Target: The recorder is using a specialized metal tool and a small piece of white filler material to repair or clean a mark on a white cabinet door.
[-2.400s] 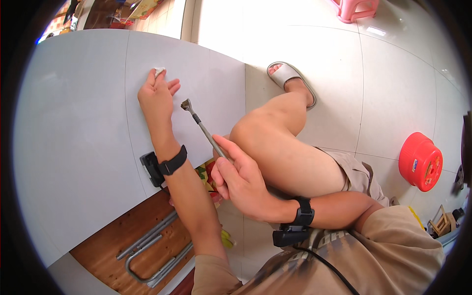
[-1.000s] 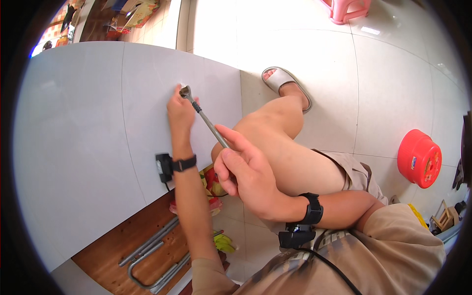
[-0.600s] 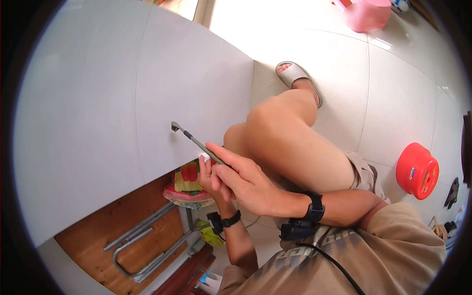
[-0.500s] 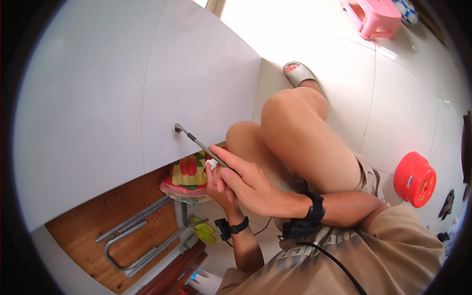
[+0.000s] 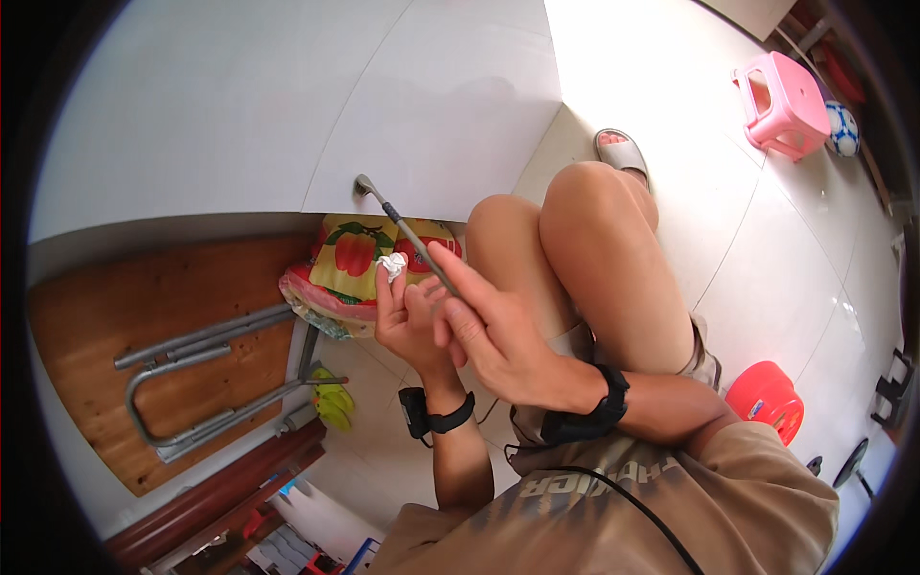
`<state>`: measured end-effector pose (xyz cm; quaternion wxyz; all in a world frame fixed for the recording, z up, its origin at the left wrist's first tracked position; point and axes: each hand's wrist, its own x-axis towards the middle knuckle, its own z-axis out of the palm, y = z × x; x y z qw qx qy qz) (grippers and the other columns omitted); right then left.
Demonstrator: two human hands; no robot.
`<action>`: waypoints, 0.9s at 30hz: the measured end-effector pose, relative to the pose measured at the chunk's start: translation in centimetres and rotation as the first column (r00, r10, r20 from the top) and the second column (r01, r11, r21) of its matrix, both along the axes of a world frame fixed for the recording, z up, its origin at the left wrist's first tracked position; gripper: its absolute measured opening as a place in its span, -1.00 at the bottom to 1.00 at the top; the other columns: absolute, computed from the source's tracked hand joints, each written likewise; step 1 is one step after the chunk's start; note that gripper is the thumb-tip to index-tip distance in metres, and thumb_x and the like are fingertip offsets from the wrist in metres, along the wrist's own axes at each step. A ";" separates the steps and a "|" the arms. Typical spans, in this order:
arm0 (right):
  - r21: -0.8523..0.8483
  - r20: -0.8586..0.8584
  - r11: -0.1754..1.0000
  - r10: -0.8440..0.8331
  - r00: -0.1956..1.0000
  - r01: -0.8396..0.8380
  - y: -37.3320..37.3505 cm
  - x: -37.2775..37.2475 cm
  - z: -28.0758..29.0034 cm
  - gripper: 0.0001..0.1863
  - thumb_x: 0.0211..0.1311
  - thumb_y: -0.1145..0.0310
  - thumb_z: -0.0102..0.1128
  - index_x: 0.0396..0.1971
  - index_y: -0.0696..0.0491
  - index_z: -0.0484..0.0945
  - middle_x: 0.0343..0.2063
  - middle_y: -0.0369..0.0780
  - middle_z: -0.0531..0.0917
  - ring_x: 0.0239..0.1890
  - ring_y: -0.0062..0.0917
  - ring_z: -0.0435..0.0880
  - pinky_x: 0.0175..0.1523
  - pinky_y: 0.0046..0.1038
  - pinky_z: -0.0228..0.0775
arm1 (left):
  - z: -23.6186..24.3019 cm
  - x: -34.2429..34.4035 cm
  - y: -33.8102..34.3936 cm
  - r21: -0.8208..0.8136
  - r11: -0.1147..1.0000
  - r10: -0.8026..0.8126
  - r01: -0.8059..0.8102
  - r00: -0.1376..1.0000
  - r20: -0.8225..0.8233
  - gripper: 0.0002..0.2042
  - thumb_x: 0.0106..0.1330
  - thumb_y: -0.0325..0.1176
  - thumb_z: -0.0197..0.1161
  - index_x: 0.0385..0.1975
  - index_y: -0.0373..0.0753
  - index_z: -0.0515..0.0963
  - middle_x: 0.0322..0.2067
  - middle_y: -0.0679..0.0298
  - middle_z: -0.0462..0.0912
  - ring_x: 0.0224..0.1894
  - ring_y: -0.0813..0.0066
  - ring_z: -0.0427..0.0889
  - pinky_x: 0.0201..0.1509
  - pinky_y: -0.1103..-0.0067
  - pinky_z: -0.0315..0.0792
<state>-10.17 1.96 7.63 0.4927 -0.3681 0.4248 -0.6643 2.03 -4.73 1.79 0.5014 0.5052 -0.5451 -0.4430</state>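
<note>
My right hand (image 5: 513, 345) is wrapped round the handle of a long, thin grey tool (image 5: 414, 240), its index finger stretched along the shaft. The tool's small rounded head (image 5: 364, 185) lies over the white panel (image 5: 450, 115); whether it touches the panel I cannot tell. Just left of that hand, my left hand (image 5: 414, 321) pinches a crumpled piece of white tissue (image 5: 391, 265) at its fingertips. My two hands are close together, and their fingers partly overlap. Each wrist wears a black strap with a small device.
Below the panel lies a yellow and red printed bag (image 5: 350, 254). A folded wooden table with grey metal legs (image 5: 201, 355) leans at the left, near yellow-green slippers (image 5: 333, 398). A pink stool (image 5: 786, 105), a ball (image 5: 842, 129) and a red stool (image 5: 767, 398) stand right.
The view has shifted, showing more beneath the panel. My left hand has come farther out from behind the right, and the tissue shows more fully. The tool stays in my right hand.
</note>
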 end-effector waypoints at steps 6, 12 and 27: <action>0.145 0.248 0.988 0.022 0.969 -0.059 -1.0 -1.8 -0.1 -0.41 0.54 0.51 -0.13 0.51 0.19 0.06 -0.48 -0.26 0.57 -0.54 -0.66 0.54 -0.40 -0.57 0.44 | 1.8 -0.9 1.0 0.033 0.996 0.084 -0.083 0.996 -0.023 -0.49 0.43 -0.56 0.04 0.38 -0.53 0.24 0.15 -0.19 0.57 -0.21 0.29 0.75 -0.14 0.47 0.67; 0.091 0.144 0.982 0.152 0.978 -0.166 -0.3 -2.3 0.4 -0.39 0.52 0.53 -0.12 0.51 0.16 0.05 -0.52 -0.27 0.56 -0.56 -0.66 0.52 -0.41 -0.56 0.43 | 1.3 -0.7 2.2 0.063 0.996 0.061 -0.063 0.998 0.027 -0.48 0.42 -0.58 0.07 0.39 -0.53 0.25 0.21 -0.12 0.55 0.02 0.44 0.65 0.07 0.56 0.55; 0.154 0.031 0.980 0.124 0.992 -0.128 0.4 -4.8 1.3 -0.39 0.55 0.53 -0.18 0.54 0.12 0.02 -0.46 -0.29 0.55 -0.57 -0.73 0.49 -0.42 -0.62 0.40 | 4.0 -4.6 -3.4 -0.071 0.997 -0.042 0.040 0.999 -0.015 -0.50 0.42 -0.58 0.03 0.38 -0.42 0.32 0.20 -0.05 0.59 -0.22 0.51 0.73 -0.26 0.65 0.61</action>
